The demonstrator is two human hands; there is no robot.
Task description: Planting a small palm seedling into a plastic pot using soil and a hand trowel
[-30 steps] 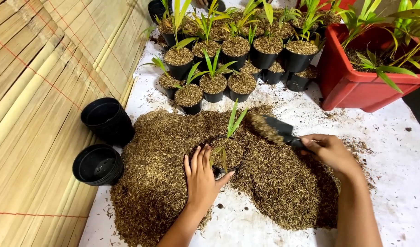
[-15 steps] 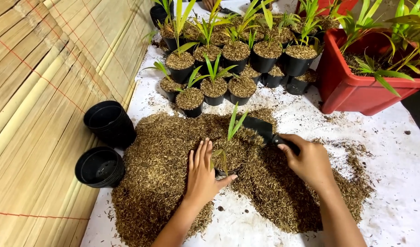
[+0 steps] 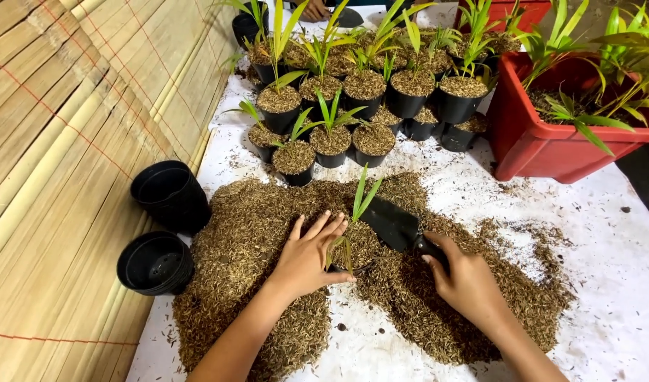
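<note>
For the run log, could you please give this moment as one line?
left hand: steadies seedling in pot | right hand: holds black trowel at pot | around: husk pile

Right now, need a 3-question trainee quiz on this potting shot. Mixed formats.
1. True or false: the right hand holds a black trowel.
2. The left hand rests against: A) the red tub B) a seedling in a pot sunk in the mulch pile C) an empty pot
3. How many empty black pots lie by the bamboo mat?

Key: 1 true; 2 B; 3 two, the second behind the first.
</note>
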